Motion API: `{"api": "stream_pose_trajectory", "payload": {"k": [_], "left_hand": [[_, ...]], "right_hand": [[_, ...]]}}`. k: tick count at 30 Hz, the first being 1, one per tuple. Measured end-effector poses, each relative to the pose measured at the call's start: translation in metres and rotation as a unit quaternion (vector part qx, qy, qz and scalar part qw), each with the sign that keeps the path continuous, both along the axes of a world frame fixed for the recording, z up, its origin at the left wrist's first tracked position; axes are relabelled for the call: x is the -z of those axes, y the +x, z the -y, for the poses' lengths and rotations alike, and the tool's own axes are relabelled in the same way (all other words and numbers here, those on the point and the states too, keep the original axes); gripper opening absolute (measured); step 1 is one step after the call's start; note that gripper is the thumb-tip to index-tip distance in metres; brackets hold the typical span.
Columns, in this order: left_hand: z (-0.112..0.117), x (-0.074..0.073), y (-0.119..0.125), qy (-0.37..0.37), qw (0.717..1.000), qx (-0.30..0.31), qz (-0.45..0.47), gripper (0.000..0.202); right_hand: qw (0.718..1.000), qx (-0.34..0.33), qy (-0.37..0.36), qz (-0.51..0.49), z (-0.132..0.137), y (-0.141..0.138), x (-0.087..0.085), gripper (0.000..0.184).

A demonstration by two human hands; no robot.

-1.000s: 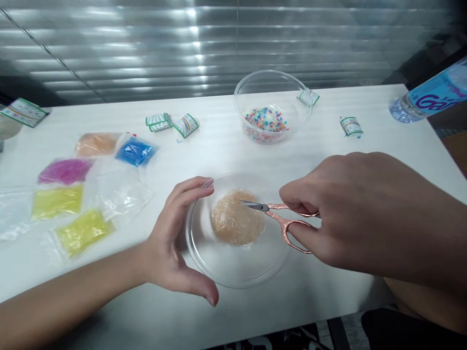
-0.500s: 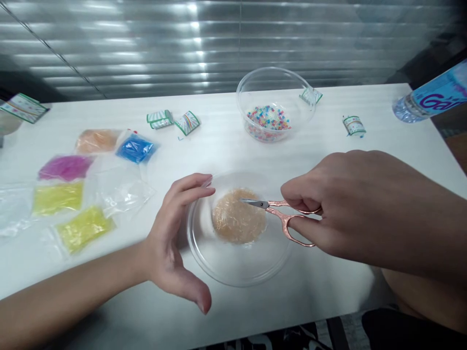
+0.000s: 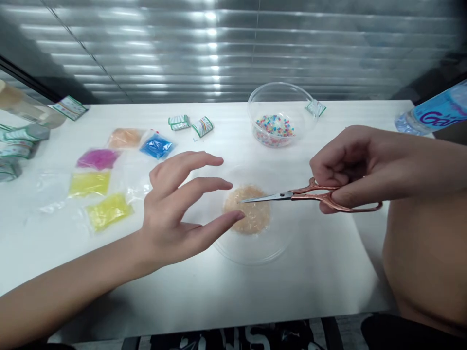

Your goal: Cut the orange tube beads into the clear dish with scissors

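Note:
My right hand point(image 3: 350, 170) grips a pair of scissors point(image 3: 292, 195) by its copper-coloured handles, blades together and pointing left. Below the blades, a clear plastic bowl point(image 3: 251, 257) holds a round, pale orange mass point(image 3: 255, 221) with a glossy surface. My left hand point(image 3: 182, 209) hovers over the bowl's left side, thumb and fingers apart, with nothing in it. Its thumb and forefinger are close to the scissor tips, and it covers part of the bowl's rim.
Bags of yellow point(image 3: 109, 211), purple point(image 3: 98, 159), orange point(image 3: 125, 138) and blue point(image 3: 156, 146) material lie left. Behind stands a clear bowl of colourful bits point(image 3: 273, 129). Small green-and-white packets point(image 3: 202, 127) are scattered about. A water bottle point(image 3: 434, 109) leans in at right; blinds point(image 3: 175, 53) hang behind the table.
The scissors have risen off the orange mass and turned, with the right hand lifting. My left hand has left the bowl's rim and moved up toward the scissor tips. The view has shifted left.

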State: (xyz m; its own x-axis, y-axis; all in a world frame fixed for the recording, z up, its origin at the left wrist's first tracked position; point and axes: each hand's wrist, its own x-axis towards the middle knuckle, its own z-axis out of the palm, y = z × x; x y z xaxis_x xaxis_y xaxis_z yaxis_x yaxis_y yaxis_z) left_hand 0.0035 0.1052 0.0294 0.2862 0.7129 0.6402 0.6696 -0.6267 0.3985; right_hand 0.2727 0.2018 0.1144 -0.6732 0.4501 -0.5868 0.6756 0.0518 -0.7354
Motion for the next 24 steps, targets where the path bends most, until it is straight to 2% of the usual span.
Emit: {"api": "stream_pose_trajectory", "payload": {"k": [4,9,24], "left_hand": [[0.004,-0.013,0.011,0.021,0.999,-0.019,-0.027,0.024],[0.004,-0.019,0.022,0.078,0.996,-0.021,-0.028,0.02],[0.006,-0.021,0.027,0.081,0.995,-0.018,-0.047,0.02]], "right_hand": [[1.0,0.01,-0.002,-0.022,0.0,0.007,-0.002,0.032],[1.0,0.024,0.0,-0.02,0.004,0.015,-0.01,0.033],[0.997,0.017,-0.045,-0.065,0.008,0.021,-0.006,0.031]]}}
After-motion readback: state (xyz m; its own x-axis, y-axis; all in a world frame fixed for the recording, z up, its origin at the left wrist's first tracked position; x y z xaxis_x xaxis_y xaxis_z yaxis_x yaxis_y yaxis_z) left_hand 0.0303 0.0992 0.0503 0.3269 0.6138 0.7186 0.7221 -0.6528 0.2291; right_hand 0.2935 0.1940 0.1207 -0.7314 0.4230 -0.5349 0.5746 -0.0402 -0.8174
